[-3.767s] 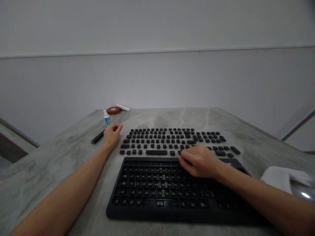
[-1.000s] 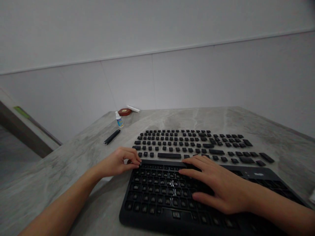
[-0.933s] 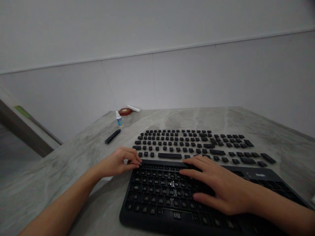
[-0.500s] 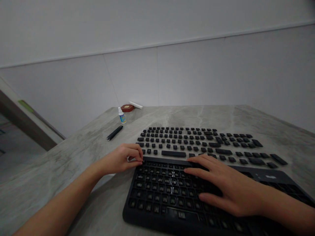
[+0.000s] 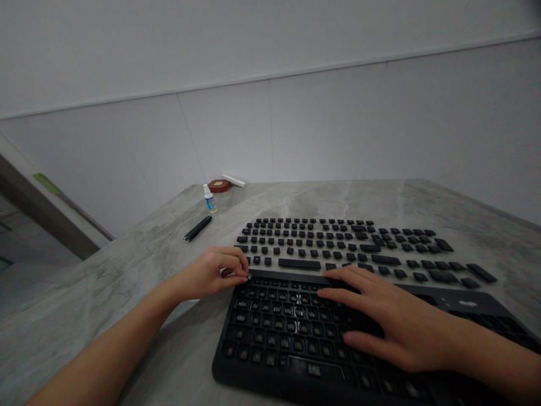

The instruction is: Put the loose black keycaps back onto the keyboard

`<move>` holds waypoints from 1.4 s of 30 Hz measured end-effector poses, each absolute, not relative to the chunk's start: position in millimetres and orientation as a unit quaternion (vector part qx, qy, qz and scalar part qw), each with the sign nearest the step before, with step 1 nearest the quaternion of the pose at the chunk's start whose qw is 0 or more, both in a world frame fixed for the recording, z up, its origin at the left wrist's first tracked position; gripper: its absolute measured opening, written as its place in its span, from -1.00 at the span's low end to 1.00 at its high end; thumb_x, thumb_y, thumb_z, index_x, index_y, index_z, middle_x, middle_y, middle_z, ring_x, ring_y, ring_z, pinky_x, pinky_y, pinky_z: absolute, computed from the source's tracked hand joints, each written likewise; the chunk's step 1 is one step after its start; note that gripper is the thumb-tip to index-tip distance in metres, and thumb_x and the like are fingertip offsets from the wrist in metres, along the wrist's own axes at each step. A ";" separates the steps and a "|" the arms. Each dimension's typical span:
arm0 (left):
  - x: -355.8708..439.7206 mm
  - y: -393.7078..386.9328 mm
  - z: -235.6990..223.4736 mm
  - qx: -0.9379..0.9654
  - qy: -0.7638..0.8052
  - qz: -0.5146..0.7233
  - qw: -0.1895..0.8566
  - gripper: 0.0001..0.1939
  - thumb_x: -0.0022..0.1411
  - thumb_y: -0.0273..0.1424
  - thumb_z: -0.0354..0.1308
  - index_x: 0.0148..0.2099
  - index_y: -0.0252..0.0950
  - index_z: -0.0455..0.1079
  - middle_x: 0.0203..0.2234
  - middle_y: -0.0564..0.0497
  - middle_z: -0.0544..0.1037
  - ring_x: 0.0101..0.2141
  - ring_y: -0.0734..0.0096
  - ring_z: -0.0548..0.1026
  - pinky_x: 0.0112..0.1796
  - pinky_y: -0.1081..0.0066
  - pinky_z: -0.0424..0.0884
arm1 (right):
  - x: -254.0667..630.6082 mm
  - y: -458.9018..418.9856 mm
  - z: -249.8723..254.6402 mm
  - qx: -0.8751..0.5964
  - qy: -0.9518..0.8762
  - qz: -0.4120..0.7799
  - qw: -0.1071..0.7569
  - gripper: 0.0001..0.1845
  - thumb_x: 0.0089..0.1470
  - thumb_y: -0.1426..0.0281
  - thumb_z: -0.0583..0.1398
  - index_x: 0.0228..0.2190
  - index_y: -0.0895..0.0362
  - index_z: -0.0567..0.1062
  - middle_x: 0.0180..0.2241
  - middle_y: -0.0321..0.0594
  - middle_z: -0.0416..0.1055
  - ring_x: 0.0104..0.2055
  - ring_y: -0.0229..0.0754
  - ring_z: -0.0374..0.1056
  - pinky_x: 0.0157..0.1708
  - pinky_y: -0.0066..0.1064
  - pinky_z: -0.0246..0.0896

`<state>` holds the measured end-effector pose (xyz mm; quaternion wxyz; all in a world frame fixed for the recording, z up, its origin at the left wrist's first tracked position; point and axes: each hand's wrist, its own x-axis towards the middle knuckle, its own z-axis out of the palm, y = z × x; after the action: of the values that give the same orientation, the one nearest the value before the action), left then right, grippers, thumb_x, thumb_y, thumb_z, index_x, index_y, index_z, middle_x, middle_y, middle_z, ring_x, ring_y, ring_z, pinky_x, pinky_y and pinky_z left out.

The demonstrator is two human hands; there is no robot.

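A black keyboard (image 5: 291, 340) with its keycaps off lies in front of me, its switch sockets bare. At its far left corner is my left hand (image 5: 217, 273), thumb and fingers pinched together; anything between the fingertips is too small or hidden to make out. My right hand (image 5: 384, 321) rests with spread fingers over the keyboard's middle, fingertips on its far edge and sockets, hiding part of them. Beyond the keyboard, loose black keycaps (image 5: 310, 243) lie in rows on the grey marbled table, among them the long space bar (image 5: 299, 264).
Left of the keycaps lies a dark, slim tool (image 5: 198, 229). Behind it stands a small white-capped spray bottle (image 5: 210, 199). A reddish-brown box (image 5: 219, 186) and a white strip (image 5: 234, 180) are near the wall (image 5: 338, 129). The table's left edge drops off beside a panel.
The view has shifted very slightly. Both hands keep their places, the left pinched at the corner and the right spread over the keyboard.
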<state>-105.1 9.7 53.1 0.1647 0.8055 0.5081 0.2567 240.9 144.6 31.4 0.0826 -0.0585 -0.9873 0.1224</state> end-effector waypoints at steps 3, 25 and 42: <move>-105.8 10.7 51.7 0.806 0.510 0.250 0.170 -0.78 0.32 -0.44 0.18 -0.41 -0.35 0.43 -0.31 -0.03 0.53 -0.36 0.47 0.49 -0.33 0.49 0.40 | 240.9 144.7 31.7 -0.059 -0.988 0.118 0.080 -0.40 0.21 0.14 0.17 0.23 0.01 0.32 0.25 0.08 0.20 0.25 0.24 0.19 0.13 0.23 0.21; -107.5 8.5 51.4 0.833 0.491 0.216 0.138 -0.82 0.38 -0.47 0.11 -0.20 -0.33 0.55 -0.24 -0.07 0.52 -0.34 0.45 0.47 -0.32 0.47 0.36 | 240.1 145.3 31.9 -0.055 -0.986 0.128 0.088 -0.40 0.19 0.14 0.18 0.22 0.02 0.32 0.24 0.08 0.22 0.23 0.23 0.21 0.13 0.20 0.21; -112.9 11.9 50.9 0.830 0.499 0.205 0.143 -0.87 0.35 -0.47 0.13 -0.15 -0.32 0.51 -0.21 -0.07 0.54 -0.30 0.42 0.50 -0.28 0.46 0.39 | 240.5 145.7 32.0 -0.053 -0.987 0.130 0.078 -0.40 0.21 0.14 0.16 0.23 0.03 0.30 0.25 0.08 0.20 0.26 0.23 0.17 0.16 0.24 0.14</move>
<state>-112.9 11.9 50.9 0.1432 0.8298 0.4990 0.2046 240.5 145.7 32.0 0.0776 -0.0531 -0.9870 0.1304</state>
